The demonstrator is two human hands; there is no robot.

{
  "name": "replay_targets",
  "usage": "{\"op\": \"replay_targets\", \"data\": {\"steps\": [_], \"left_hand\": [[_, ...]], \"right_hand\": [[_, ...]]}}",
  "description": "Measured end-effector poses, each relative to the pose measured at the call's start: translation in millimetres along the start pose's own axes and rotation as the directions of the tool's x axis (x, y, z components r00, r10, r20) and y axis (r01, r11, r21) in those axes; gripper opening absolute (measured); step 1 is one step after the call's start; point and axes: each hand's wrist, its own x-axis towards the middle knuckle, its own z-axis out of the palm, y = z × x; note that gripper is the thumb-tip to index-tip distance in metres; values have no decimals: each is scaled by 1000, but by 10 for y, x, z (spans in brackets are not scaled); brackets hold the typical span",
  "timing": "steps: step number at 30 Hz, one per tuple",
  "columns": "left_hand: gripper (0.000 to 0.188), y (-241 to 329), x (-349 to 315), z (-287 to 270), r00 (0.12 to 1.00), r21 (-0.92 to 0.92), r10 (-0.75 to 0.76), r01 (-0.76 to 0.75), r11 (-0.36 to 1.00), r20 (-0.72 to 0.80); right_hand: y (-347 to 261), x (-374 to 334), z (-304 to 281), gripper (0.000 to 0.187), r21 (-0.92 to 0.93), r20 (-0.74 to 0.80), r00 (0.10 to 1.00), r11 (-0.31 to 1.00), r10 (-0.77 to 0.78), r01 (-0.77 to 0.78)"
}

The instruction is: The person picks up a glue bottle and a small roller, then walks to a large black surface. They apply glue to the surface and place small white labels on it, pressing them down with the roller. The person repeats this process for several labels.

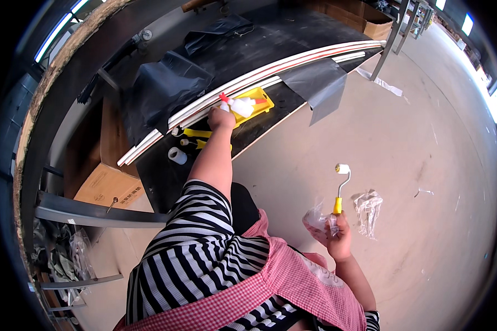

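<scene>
My left hand reaches to the near edge of a black-covered table, its fingers closed around a white bottle with a red nozzle. Beside it, a second white bottle with a red tip lies in a yellow paint tray. Out over the floor at the right, my right hand grips a small paint roller by its yellow handle, the white roller head upward. Crumpled clear plastic wrap is bunched in that same hand.
More yellow-handled rollers and a white roll lie on the table by my left forearm. Long white strips cross it. Black sheeting hangs over its edge. A cardboard box stands left; a plastic wrapper lies on the floor.
</scene>
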Motion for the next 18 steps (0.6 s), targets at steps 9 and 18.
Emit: {"op": "replay_targets", "data": {"steps": [9, 18], "left_hand": [[28, -404, 307, -389, 856, -793, 0, 479, 378, 517], [36, -524, 282, -832, 776, -821, 289, 473, 321, 560]], "right_hand": [[-153, -22, -48, 26, 18, 13, 998, 998, 54, -55], [-146, 16, -32, 19, 30, 34, 999, 999, 33, -34]]}}
